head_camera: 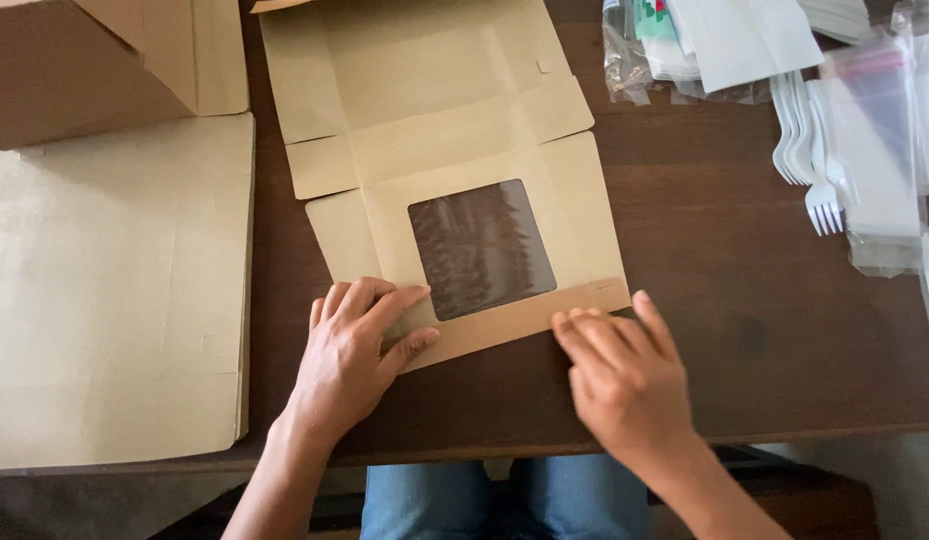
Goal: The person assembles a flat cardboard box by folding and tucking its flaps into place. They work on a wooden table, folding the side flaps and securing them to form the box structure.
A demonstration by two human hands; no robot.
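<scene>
While I look down from the head camera, a stack of flat brown card sheets (114,290) lies far left, with a made-up brown box (74,70) above it. My left hand (352,355) is spread flat, holding nothing, pressing the near left corner of the unfolded window box (454,150) in the middle of the dark table (744,340). My right hand (619,375) is flat too, fingers together on the front flap (524,315). I think I am folding that flap up along its crease. Next, both hands should lift it evenly, so the clear window (481,248) stays smooth. White forks (809,140) and plastic bags (874,110) sit far right
</scene>
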